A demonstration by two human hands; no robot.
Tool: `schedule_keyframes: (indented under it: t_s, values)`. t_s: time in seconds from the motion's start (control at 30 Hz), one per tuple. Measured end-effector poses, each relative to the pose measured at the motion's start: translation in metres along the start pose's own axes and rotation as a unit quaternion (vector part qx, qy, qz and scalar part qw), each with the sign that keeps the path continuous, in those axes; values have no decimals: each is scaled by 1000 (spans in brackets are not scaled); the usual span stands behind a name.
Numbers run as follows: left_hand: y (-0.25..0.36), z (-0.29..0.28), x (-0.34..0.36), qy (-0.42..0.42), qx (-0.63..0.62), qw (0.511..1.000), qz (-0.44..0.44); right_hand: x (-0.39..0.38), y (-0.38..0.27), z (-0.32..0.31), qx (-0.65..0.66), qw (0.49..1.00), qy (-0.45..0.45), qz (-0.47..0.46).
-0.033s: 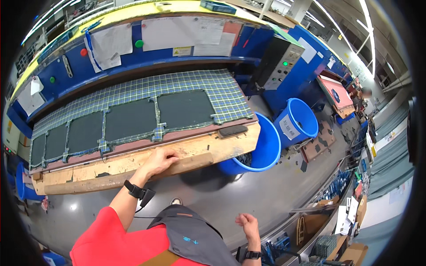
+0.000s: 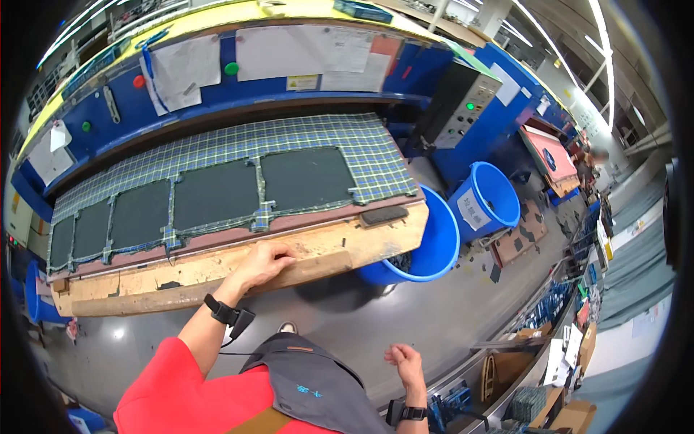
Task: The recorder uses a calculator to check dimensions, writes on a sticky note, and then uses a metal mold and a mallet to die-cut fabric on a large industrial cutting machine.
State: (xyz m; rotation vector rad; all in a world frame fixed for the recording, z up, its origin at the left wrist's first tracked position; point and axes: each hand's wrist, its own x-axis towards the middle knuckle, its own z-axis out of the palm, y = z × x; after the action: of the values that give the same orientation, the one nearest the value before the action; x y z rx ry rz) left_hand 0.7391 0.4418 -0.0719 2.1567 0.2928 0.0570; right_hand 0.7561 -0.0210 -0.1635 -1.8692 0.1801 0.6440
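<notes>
My left hand [image 2: 266, 263] lies on the wooden front ledge [image 2: 318, 246] of a press bed, fingers curled in and nothing seen in them. Off to the right, in the air before my apron [image 2: 307, 369], my right hand [image 2: 407, 364] is loosely closed, with no object visible in it. Behind the ledge, blue-green plaid fabric [image 2: 318, 130] is spread over the bed. Several dark rectangular panels [image 2: 303, 177] show in a row, framed by plaid strips. A dark, flat block [image 2: 384, 215] sits on the ledge near its right end.
Under the ledge's right end stands a blue bin [image 2: 437, 239] with dark scraps; a second blue bin [image 2: 477, 195] is beyond it. A control box [image 2: 459, 108] with a green light is at the right. Boxes [image 2: 571, 416] and goods line the lower right.
The view has shifted very slightly. Both hands keep their places and poses, and the fabric and panels lie as before.
</notes>
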Motion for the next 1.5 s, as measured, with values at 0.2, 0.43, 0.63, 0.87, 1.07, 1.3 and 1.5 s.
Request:
schedule_keyframes:
  t_s: [0.2, 0.43, 0.63, 0.87, 1.07, 1.3, 1.5]
  values:
    - [-27, 10, 2, -15, -91, 995, 48, 60, -116, 13, -105, 988, -63, -98]
    - [-31, 11, 1, -33, -131, 991, -16, 142, -270, 27, -276, 907, -129, -291]
    - [-25, 18, 0, 4, -174, 983, -60, 188, -368, 35, -451, 742, -190, -458]
    - [-10, 20, 6, 59, -85, 980, -173, 245, -473, -14, -563, 594, -148, -554]
    - [40, -6, 59, -27, 116, 978, -169, 299, -557, -53, -655, 521, -123, -533]
    - [56, 23, 205, 172, 144, 974, 36, 349, -654, -3, -620, 469, -47, -627]
    - [65, 79, 252, 151, 141, 978, 37, 387, -734, 96, -551, 483, 58, -678]
